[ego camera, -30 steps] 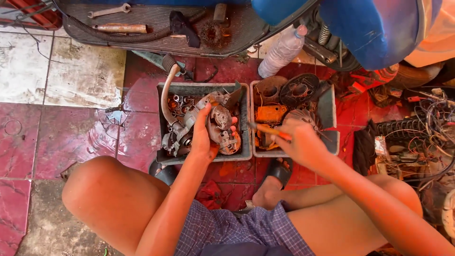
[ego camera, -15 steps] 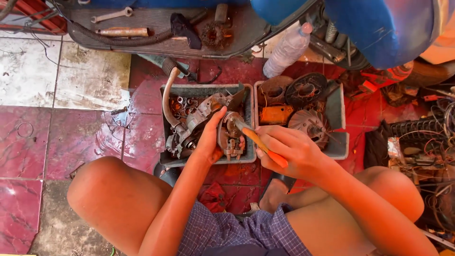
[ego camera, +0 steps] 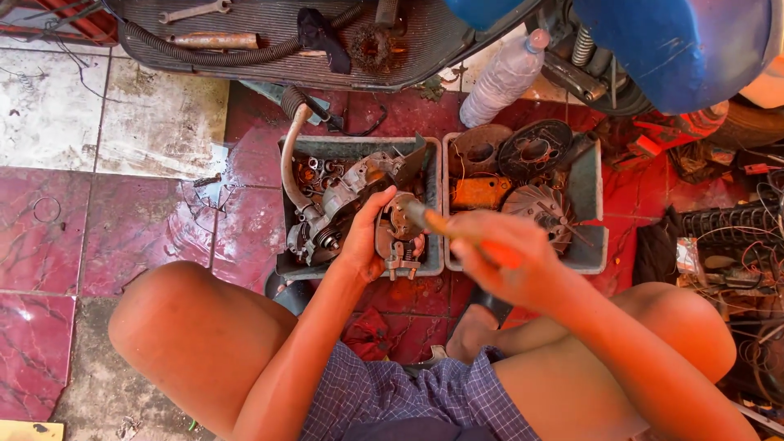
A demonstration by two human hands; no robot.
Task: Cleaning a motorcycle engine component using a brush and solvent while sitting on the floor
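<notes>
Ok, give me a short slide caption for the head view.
Left hand steadies a small engine part over a grey tray; right hand brings an orange-handled tool to it.

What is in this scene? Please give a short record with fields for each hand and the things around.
left hand: holds a metal engine part over the left tray
right hand: grips an orange-handled tool, tip at the part
right tray: round metal discs
floor: red tiles, plastic bottle
top: black mat with wrench

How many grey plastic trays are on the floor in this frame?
2, side by side on the red tiles: the left grey plastic tray under the left hand, the right grey plastic tray beyond the right hand. Others could be hidden.
</notes>
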